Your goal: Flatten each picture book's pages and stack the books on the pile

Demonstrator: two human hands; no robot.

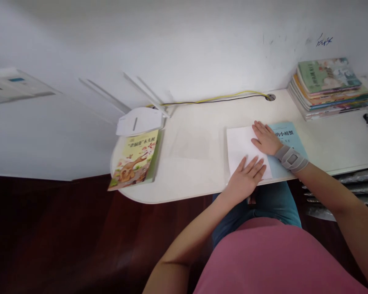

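A white sheet of paper lies on a pale blue book whose cover has dark Chinese characters. My left hand rests flat on the paper's lower part, with the fingers spread. My right hand lies flat across the paper's right edge and touches the blue cover. A grey wrist brace wraps my right wrist. Part of the blue book is hidden under the paper and my right hand.
A white desk has a rounded end. On it lie a yellow picture book, a white folded item and a tall stack of books. A yellow-and-black cable enters a desk hole. Grey packages sit below right.
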